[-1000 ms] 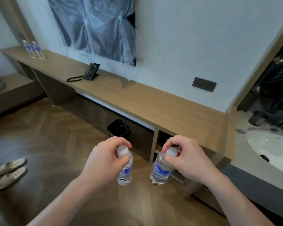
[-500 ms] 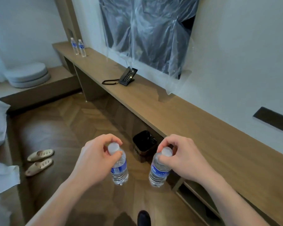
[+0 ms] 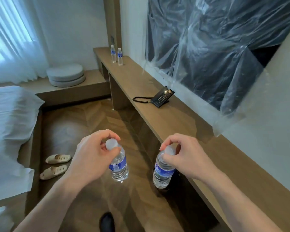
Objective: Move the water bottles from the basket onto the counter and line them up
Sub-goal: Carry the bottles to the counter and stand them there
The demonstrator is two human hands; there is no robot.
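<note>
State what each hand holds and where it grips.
Left hand pinches left bottle by its cap; right hand pinches right bottle by its cap.

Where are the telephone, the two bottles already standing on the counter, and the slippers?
telephone (image 3: 161, 98): head view, on its keypad.
two bottles on the counter (image 3: 119, 56): head view, on the nearer bottle's blue label.
slippers (image 3: 58, 158): head view, on the farther slipper's top.

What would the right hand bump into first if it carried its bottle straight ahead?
Probably the wooden counter edge; the right hand hangs just beside it, though depth is unclear.
</note>
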